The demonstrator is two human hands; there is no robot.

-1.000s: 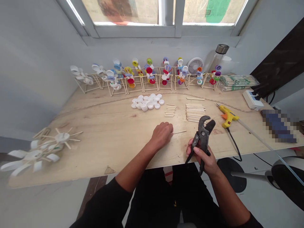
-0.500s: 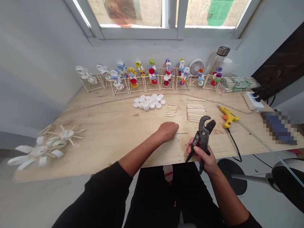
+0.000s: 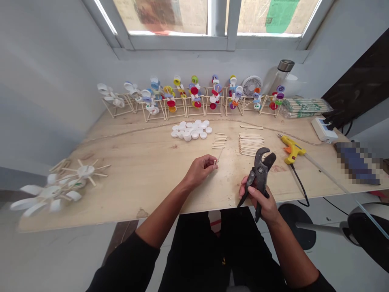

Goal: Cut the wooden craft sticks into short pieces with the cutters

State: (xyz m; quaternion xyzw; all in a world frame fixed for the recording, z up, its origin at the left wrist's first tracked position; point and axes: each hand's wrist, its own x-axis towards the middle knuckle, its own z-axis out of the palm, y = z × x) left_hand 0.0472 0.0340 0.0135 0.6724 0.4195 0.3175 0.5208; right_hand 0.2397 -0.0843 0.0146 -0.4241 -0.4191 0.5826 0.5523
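Observation:
My left hand [image 3: 200, 169] is closed above the tabletop, pinching a thin wooden stick [image 3: 221, 154] that points up and away from me. The end of what looks like a second, short piece shows at the fingertips. In my right hand [image 3: 265, 207] is a black ratchet cutter [image 3: 260, 172], gripped by its handles with the curved jaws apart and pointing up. Beyond the left hand lie a small pile of short sticks [image 3: 219, 141] and, to its right, a larger pile of longer sticks [image 3: 251, 144].
White bottle caps [image 3: 192, 130] lie in the middle of the wooden table [image 3: 146, 162]. A yellow glue gun [image 3: 292, 148] is on the right, near a power strip [image 3: 323, 129]. Cap-and-stick wheels on frames [image 3: 194, 97] line the back. A stick-spoked wheel [image 3: 86, 172] lies left.
My left hand has reached right to the stick on the table, then drawn back left with it, turning it upward. My right hand and the cutter stay almost still.

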